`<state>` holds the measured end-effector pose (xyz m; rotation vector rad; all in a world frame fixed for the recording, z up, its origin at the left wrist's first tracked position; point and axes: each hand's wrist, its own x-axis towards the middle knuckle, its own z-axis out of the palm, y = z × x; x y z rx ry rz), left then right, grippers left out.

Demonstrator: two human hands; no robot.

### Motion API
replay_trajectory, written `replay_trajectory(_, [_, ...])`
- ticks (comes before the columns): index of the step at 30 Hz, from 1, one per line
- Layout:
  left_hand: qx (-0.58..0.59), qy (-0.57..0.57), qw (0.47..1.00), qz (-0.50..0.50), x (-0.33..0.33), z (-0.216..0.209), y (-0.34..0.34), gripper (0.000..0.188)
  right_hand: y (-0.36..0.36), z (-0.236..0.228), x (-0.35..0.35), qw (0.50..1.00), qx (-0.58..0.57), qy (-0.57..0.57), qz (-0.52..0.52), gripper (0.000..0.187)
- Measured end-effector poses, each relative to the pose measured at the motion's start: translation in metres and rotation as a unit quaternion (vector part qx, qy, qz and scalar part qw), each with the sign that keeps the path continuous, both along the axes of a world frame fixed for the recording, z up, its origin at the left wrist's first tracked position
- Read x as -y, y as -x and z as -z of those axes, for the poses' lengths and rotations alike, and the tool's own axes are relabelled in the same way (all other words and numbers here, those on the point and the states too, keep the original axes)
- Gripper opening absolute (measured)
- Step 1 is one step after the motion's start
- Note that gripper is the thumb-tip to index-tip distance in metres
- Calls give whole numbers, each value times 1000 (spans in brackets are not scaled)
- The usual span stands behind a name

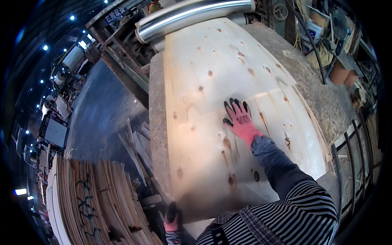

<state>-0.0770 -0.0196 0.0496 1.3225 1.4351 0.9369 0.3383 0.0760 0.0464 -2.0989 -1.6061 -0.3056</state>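
A large pale wood veneer sheet [212, 143], dotted with brown knots, lies lengthwise before me, its far end by a shiny metal roller. My right hand [241, 121], in a pink glove with black fingertips, rests flat on the middle of the sheet, fingers spread. At the sheet's near left corner, my left hand [173, 216] is low, in a matching glove. Its dark fingers are pressed together over the corner, and their undersides are hidden. Other thin sheet edges show along the right side beneath the top one.
The roller [200, 18] spans the far end of the rough worktable [302, 69]. A tall stack of veneer [98, 200] stands at the lower left, with loose wood strips [136, 147] beside it. Metal bars [351, 163] stand at right; a cardboard box [344, 73] and bucket [313, 30] lie beyond.
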Motion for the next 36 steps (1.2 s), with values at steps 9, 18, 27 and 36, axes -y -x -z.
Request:
replay_trajectory(9, [216,197,938,187,-28,-17,4,35,121,-4,201,960,-71,177,-204,68])
replay_trajectory(18, [144,-232,869,413,5,-95,-24,36,150,31,306,993,-109,40,8,64])
replay_trajectory(27, [280,123,907,288,-5,14,24,37,139,-4,316,999,1,12,-34,50])
replay_trajectory(36, [-312,-36,933,174,-4,73,6,68,82,-25,143,999,1,18,-28,57])
